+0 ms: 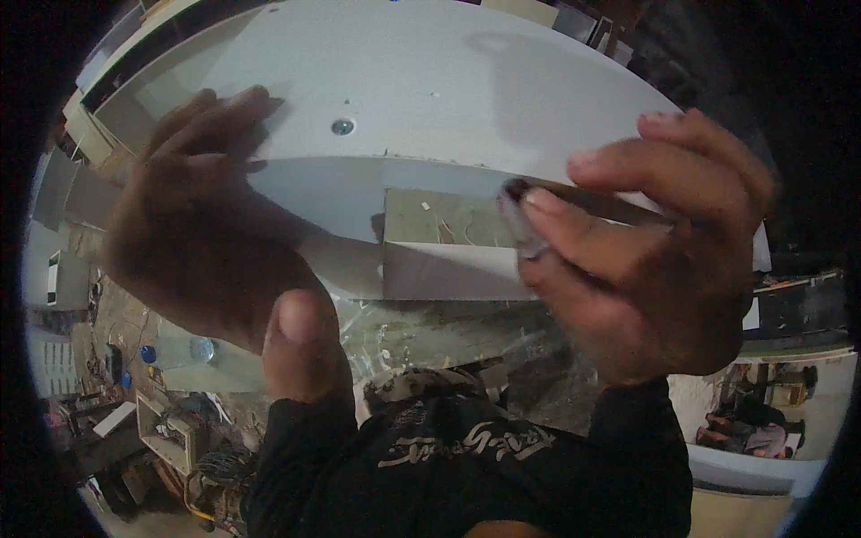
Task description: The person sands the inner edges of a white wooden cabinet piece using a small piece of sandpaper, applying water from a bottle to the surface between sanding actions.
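Note:
In front of me lies a large white panel (404, 81) with a round metal fitting (343, 127) set into its face. My left hand (202, 215) is over the panel's left part, fingers stretched out and thumb apart, holding nothing. On the right, my right hand (664, 251) pinches a small, pale, tube-like piece (523, 220) with a dark end between thumb and finger; blur hides its exact kind. That piece is above a rectangular opening (448, 215) edged by a white strip (457, 273).
At the lower left, a light wooden box frame (170, 439) stands among clutter, near a round blue object (148, 354). Another person (762, 439) is low at the far right, beyond a white board (744, 471). Dark shelving edges (794, 309) line the right side.

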Tool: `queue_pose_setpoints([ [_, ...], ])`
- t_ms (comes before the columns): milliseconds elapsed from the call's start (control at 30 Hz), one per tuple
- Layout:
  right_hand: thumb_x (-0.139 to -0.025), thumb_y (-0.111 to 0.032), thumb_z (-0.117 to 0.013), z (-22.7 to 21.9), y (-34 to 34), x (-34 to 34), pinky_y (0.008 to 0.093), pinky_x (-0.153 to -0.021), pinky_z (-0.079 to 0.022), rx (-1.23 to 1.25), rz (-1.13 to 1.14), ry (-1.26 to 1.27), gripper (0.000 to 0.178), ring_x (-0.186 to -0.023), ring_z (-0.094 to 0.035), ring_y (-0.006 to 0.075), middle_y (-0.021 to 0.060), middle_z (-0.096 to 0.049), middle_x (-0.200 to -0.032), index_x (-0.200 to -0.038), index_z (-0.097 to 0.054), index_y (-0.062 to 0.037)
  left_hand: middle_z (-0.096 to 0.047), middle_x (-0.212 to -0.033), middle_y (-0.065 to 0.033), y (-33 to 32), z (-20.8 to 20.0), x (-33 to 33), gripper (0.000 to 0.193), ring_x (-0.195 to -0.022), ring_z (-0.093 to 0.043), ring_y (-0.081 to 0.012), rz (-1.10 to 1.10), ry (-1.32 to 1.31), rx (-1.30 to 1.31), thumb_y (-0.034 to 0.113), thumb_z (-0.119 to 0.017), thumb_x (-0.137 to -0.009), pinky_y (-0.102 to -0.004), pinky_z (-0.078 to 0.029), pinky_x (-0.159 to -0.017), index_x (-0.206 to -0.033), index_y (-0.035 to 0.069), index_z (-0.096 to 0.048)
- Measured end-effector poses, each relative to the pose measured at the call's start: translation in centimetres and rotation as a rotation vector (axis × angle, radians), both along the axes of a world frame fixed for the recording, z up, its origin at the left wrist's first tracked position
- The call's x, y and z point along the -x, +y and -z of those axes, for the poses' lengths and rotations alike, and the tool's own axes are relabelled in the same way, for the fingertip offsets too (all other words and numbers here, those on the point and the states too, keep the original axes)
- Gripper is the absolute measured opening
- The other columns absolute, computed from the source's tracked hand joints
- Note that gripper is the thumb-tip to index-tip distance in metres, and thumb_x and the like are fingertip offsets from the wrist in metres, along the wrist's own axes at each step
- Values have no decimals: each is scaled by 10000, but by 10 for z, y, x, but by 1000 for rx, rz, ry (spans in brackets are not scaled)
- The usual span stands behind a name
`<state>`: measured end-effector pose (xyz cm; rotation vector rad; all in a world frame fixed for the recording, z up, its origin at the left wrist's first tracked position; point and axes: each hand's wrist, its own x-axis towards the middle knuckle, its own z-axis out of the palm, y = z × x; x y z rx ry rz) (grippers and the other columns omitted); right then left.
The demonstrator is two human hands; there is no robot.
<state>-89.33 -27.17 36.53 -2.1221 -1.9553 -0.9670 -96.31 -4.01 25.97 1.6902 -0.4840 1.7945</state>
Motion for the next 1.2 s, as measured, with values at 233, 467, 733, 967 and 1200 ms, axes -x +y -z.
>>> queue_pose_setpoints([
  [233, -519, -63, -859, -6, 24, 7, 446, -924, -488, 17, -23, 56, 458, -1082, -559, 278, 82, -618, -1114, -938, -701, -156, -639, -1047, -359, 12, -1, 9, 584, -1086, -595, -471, -67, 83, -35, 348, -583, -740, -593, -294, -1094, -1141, -70, -504],
  [467, -516, -42, -874, 0, 6, 12, 452, -920, -491, -42, 139, 110, 417, -1126, -562, 313, 79, -616, -1133, -867, -693, -177, -599, -1092, -417, 6, 1, 5, 540, -1125, -558, -472, 25, 46, -44, 314, -602, -731, -583, -296, -1083, -1101, -65, -498],
  [733, -517, -35, -870, 19, 29, 8, 414, -868, -510, -250, 7, 256, 386, -1041, -605, 268, 97, -646, -1077, -846, -706, -151, -600, -1095, -415, 1, 6, 1, 555, -1112, -556, -464, -12, 30, 67, 354, -618, -739, -577, -309, -1068, -1090, -58, -495],
  [967, -514, -28, -846, 14, 19, 10, 373, -814, -519, -325, 47, 276, 331, -942, -641, 226, 108, -668, -1001, -811, -726, -109, -622, -1087, -376, 0, 6, -3, 515, -1116, -574, -463, 53, -60, 110, 325, -727, -766, -583, -311, -1097, -1047, -34, -485],
  [1200, -524, -23, -821, 11, 16, -4, 353, -780, -527, -287, -64, 240, 303, -841, -649, 213, 87, -658, -916, -809, -743, -85, -643, -1064, -329, -1, 9, -9, 495, -1126, -580, -432, 30, -92, 126, 324, -743, -785, -577, -315, -1103, -1063, 7, -484],
])
